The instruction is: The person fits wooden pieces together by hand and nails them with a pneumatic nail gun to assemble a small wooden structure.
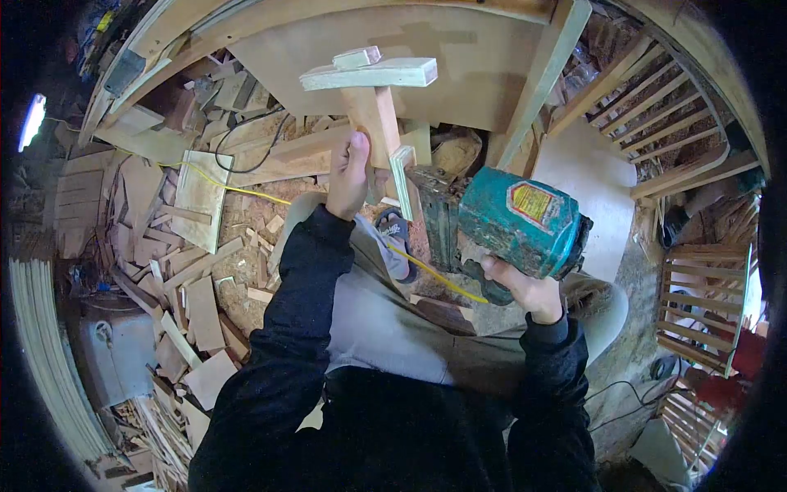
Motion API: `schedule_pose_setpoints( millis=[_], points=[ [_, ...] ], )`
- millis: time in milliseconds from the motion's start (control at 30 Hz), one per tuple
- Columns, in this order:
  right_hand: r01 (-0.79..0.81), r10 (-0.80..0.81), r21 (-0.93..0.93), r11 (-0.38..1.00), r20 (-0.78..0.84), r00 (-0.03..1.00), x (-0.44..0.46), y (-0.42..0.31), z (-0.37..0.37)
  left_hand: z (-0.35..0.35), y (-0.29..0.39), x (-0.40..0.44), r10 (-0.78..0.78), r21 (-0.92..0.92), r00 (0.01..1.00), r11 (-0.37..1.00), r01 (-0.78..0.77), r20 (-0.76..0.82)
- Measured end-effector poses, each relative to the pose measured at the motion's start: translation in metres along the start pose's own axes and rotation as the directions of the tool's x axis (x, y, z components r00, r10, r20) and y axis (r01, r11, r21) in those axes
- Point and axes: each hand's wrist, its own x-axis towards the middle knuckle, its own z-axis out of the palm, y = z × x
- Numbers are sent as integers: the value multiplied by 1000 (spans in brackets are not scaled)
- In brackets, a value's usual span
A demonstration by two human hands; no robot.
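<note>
My right hand (526, 289) is wrapped round the handle of a teal nail gun (508, 225) with a yellow and red warning label. Its dark nose points left, close against a short plywood strip (402, 182); whether they touch is unclear. My left hand (351, 176) grips a wooden post (377, 123), thumb up along its side. Across the far end of that post lies a crosspiece (373, 75), with a small block (357, 57) on top. The strip sits at the post's near end.
A yellow air hose (434, 275) runs below the nail gun and leftward across the floor. Wood offcuts (205, 312) are heaped at the left. A large board (459, 66) stands ahead, and slatted wooden frames (701, 303) are at the right. Another person's foot (674, 225) shows there.
</note>
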Motion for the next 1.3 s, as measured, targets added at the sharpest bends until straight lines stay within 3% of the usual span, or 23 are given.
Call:
schedule_pose_setpoints(
  millis=[67,133,333,500,800,967,1167,1233,1300],
  points=[
    [-6,5,-11,1000,-36,999,0,2,1,-5,-3,-2,1,20,1000,1000,-2,23],
    [37,-38,-51,998,-33,999,0,1,0,-12,-5,2,42,-6,988,999,-42,147],
    [86,-87,-34,996,-25,996,3,-10,-1,7,2,-3,26,-86,999,996,-22,44],
    [71,-70,20,997,-61,996,2,-12,-2,-1,-2,-2,25,-39,993,999,-21,111],
    [177,-189,-188,966,-49,981,0,5,-6,3,-2,-3,57,-24,993,998,-55,102],
    [30,-35,-101,994,-40,999,-3,7,-9,0,-3,-2,95,-64,983,994,-86,155],
    [42,-45,-43,998,-75,996,-5,20,-10,8,4,-4,115,-19,986,993,-113,121],
    [84,-85,-10,996,-106,991,-6,19,-8,18,10,-4,111,-30,986,993,-115,-125],
    [114,-110,21,993,-131,985,-7,17,-8,1,3,-2,155,-9,986,988,-155,-59]
  ],
)
